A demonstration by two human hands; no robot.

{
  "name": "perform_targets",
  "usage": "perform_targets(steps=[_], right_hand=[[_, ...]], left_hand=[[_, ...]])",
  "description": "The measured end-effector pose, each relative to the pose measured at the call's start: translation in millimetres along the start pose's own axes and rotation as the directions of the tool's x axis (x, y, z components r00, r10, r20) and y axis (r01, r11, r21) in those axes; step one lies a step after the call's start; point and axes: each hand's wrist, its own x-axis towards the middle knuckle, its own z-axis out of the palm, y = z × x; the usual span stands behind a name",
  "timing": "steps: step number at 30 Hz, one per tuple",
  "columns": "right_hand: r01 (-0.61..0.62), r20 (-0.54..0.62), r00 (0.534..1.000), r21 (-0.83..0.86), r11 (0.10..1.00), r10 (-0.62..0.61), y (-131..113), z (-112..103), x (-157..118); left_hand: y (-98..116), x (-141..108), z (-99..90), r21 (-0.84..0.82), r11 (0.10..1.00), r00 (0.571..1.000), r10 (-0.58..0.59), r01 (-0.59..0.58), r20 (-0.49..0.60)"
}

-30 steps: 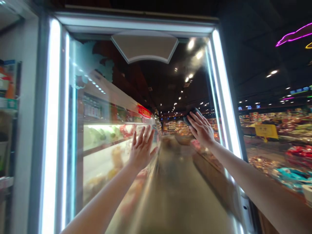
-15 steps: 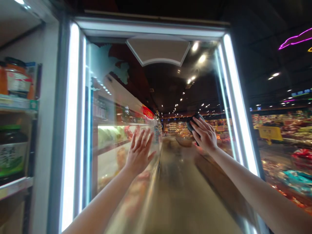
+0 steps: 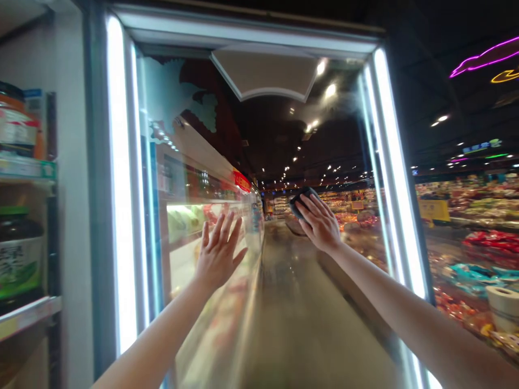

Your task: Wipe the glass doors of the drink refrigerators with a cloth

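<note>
A large glass panel in a frame with bright light strips fills the middle of the view. My left hand lies flat against it, fingers spread, holding nothing. To the right and slightly higher, my right hand presses a dark cloth to the glass, its fingers laid over the cloth. Part of the cloth sticks out past the fingertips; the rest is hidden under the palm. Through the panel I see an aisle floor and refrigerated shelves, partly blurred.
Glowing light strips run down the left side, others down the right. Shelves at far left hold jars, among them a dark jar with a green lid. At right stand piled packaged goods, a yellow sign and a white roll.
My right hand has slid the cloth leftward across the glass. The left hand shows a little further left and lower. The camera view has shifted slightly.
</note>
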Motion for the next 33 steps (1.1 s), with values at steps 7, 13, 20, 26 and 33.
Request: perform_targets(steps=[7, 13, 20, 26, 33], right_hand=[[-0.255, -0.106, 0.961, -0.001, 0.967, 0.254, -40.6, 25.8, 59.0], [0.184, 0.109, 0.975, 0.08, 0.98, -0.192, -58.2, 14.0, 13.2], [-0.141, -0.091, 0.985, 0.057, 0.988, 0.146, -52.8, 26.4, 63.8], [0.114, 0.076, 0.99, 0.081, 0.99, -0.12, -93.7, 30.1, 50.7], [-0.039, -0.002, 0.999, 0.138, 0.99, 0.04, -64.0, 24.0, 47.7]], left_hand=[[-7.7, -7.8, 1.0, -0.015, 0.999, 0.999, -0.034, 0.035, 0.024], [-9.4, -10.0, 2.9, -0.029, 0.999, 0.999, -0.027, 0.028, 0.043], [-9.7, -12.7, 7.7, -0.033, 0.999, 0.999, -0.036, 0.038, 0.036], [-11.8, -13.3, 1.2, -0.047, 0.998, 0.996, -0.024, 0.028, 0.087], [-17.0, -19.1, -14.9, -0.052, 0.998, 0.997, -0.021, 0.025, 0.077]])
